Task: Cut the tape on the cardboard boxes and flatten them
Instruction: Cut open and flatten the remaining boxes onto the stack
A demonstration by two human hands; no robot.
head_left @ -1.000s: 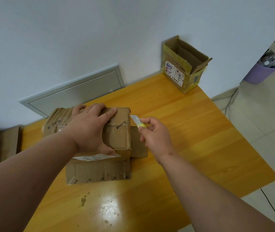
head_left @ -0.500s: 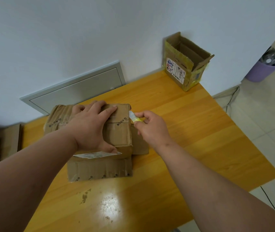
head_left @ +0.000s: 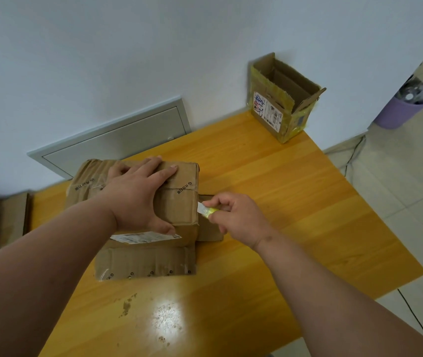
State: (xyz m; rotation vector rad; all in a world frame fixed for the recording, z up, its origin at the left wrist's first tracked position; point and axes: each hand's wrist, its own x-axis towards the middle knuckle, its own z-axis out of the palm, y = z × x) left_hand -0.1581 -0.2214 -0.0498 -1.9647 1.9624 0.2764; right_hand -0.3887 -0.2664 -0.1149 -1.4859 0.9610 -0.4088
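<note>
The left hand (head_left: 138, 199) presses flat, fingers spread, on the cardboard box (head_left: 179, 202); its printed marks are unreadable. The right hand (head_left: 241, 217) pinches a yellow cutter (head_left: 206, 210) at its edge.

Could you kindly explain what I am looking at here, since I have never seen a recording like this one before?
There is no machine: a camera worn on a person's head looks down at their own two bare hands. The left hand presses flat on a brown cardboard box lying on an orange wooden table. The right hand pinches a small yellow-handled cutter, its blade at the box's right edge. A second, opened box with yellow tape stands at the table's far corner. A purple bin sits on the floor.
</note>
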